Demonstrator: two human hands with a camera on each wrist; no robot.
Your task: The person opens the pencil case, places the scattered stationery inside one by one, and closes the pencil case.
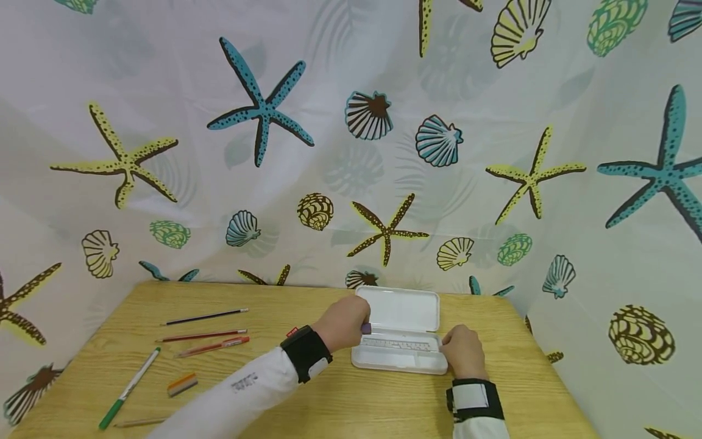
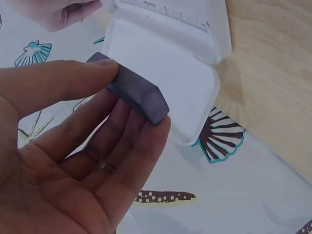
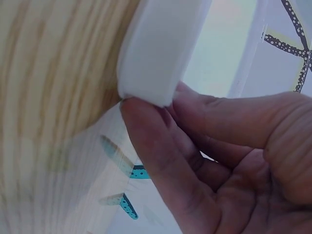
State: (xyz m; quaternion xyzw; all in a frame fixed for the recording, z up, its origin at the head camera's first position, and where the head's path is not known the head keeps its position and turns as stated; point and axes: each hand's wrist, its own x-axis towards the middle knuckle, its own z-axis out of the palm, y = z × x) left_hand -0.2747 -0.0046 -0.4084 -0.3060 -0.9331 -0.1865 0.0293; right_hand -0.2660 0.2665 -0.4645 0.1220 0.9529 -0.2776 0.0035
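Observation:
An open white pencil case lies on the table with its lid tilted back toward the curtain. Inside it is a clear ruler. Between thumb and fingertips, my left hand pinches a dark purple eraser with slanted ends, just above the left part of the case. My right hand grips the case's right end, with thumb and fingers on either side of its wall in the right wrist view.
On the left lie a dark blue pencil, a red pencil, a red pen, a green-capped marker, an orange-and-grey eraser and a plain wooden pencil. A patterned curtain stands behind the table.

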